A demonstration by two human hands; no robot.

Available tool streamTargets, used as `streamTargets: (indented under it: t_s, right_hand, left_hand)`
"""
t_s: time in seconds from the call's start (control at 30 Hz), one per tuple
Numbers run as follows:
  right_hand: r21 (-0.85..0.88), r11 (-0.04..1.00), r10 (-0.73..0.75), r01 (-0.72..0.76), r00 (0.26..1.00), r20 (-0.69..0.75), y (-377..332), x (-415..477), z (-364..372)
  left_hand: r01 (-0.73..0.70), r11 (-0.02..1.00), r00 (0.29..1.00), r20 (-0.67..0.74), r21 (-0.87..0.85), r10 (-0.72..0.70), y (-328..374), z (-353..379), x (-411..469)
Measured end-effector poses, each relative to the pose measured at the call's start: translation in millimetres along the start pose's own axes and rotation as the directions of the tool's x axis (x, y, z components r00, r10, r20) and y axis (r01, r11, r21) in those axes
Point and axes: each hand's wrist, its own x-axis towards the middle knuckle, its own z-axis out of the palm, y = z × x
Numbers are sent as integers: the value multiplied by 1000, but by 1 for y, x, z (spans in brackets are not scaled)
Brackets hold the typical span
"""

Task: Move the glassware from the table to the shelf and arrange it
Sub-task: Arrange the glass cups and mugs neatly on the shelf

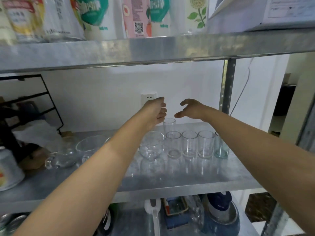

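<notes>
The front strip of the grey metal shelf [187, 178] lay free; behind it a row of clear cylindrical glass tumblers [189, 144] and a clear round glass bowl [150, 147] barred the way back.

green glass [221, 150]: rim behind right forearm [247, 133] | bowl [92, 143]: part behind left forearm [119, 147]
</notes>
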Motion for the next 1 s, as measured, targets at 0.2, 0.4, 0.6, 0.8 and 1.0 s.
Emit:
streamTargets:
  t_s: [0.2,0.4,0.6,0.8,1.0]
  right_hand:
    - [-58,998,15,-10,996,89,-8,29,26]
    - [-141,990,8,15,988,157,-10,45,51]
    - [-194,979,-45,66,993,113,-8,46,50]
    - [-141,989,-69,51,990,-126,-11,10,-30]
    - [-144,988,9,-47,967,-254,15,-54,-99]
  left_hand:
    - [-9,1000,998,-59,27,11,1,-19,7]
    - [9,1000,998,-56,20,-7,-12,-27,15]
    - [18,998,998,-56,52,-15,-21,-25,19]
    - [-21,998,999,34,59,19,-14,7,16]
    - [-241,927,968,139,286,208,-9,68,3]
